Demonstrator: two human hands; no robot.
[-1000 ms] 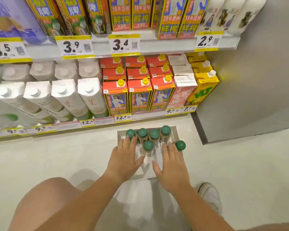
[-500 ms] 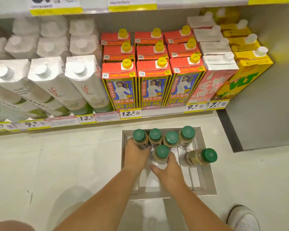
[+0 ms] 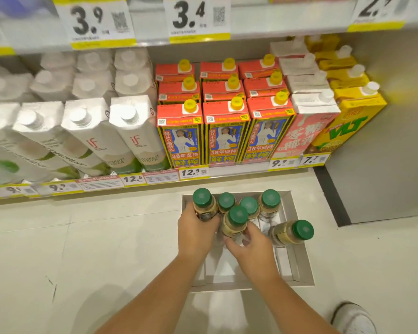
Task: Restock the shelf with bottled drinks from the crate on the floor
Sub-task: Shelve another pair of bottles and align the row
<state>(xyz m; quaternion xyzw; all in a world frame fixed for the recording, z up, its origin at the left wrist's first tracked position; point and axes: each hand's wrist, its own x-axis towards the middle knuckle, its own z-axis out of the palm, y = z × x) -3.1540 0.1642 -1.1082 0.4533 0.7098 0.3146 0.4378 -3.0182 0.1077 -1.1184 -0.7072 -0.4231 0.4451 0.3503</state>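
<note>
A white crate (image 3: 299,263) stands on the floor below the bottom shelf (image 3: 237,171). In it are several green-capped bottles. My left hand (image 3: 194,233) is closed around the far-left bottle (image 3: 203,204). My right hand (image 3: 250,245) grips the front middle bottle (image 3: 235,221), which sits higher than its neighbours. Two more bottles (image 3: 250,206) stand upright in the back row, and one bottle (image 3: 291,233) leans to the right at the crate's right side.
The bottom shelf is packed with white coconut-water cartons (image 3: 128,133), red-topped cartons (image 3: 226,131), a pink carton (image 3: 307,131) and yellow cartons (image 3: 348,121). A grey wall panel (image 3: 381,165) stands at the right. My white shoe (image 3: 352,318) rests at the lower right on the pale floor.
Both hands went from resting on the bottle caps down into the crate and closed on two bottles. The two gripped bottles now stand a little higher. The view moved closer to the crate.
</note>
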